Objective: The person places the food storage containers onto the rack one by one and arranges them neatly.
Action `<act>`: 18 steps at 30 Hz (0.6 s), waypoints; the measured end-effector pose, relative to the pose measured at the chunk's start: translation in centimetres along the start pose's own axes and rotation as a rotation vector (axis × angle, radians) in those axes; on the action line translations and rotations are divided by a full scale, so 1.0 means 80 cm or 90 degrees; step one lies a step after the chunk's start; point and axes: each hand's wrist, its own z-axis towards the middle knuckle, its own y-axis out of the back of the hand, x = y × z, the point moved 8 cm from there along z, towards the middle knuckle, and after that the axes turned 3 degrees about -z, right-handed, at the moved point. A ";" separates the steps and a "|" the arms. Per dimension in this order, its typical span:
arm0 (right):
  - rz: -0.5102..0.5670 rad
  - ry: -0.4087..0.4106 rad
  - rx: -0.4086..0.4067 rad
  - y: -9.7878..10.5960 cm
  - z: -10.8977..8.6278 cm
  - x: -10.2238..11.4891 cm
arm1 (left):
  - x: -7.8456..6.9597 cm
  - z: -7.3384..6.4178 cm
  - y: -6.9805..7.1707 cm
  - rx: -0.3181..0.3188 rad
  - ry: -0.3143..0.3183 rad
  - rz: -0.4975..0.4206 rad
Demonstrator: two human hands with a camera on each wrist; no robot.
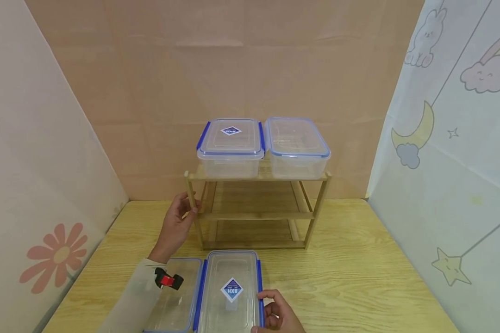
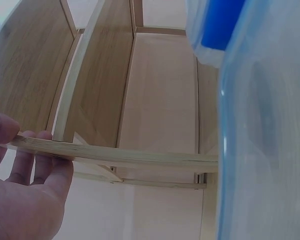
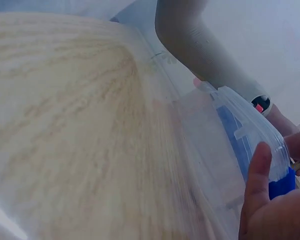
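My left hand (image 1: 180, 213) grips the left front post of a small wooden rack (image 1: 256, 216), its thumb and fingers around the wood; the left wrist view shows this post (image 2: 125, 153) up close. My right hand (image 1: 278, 312) is at the right side of a clear food container (image 1: 231, 263) with blue side latches and a diamond label. Its fingers bend against the latch edge, and the thumb lies nearer the front. In the right wrist view, the thumb and a finger straddle the container's corner by the blue latch (image 3: 282, 186).
A second clear container (image 1: 179, 296) sits left of the labelled one, partly under my left forearm. Two lidded containers stand on the rack's top: one with blue latches (image 1: 231, 143), one with a pale blue rim (image 1: 297, 138). Walls enclose the wood-grain table (image 1: 371, 273).
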 end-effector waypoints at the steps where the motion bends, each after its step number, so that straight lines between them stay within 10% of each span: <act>1: 0.005 0.001 -0.003 0.000 -0.001 0.000 | 0.002 0.000 0.000 0.000 -0.001 -0.001; 18: 0.004 -0.041 -0.148 0.012 -0.009 -0.002 | 0.035 0.007 0.005 -0.015 -0.019 -0.035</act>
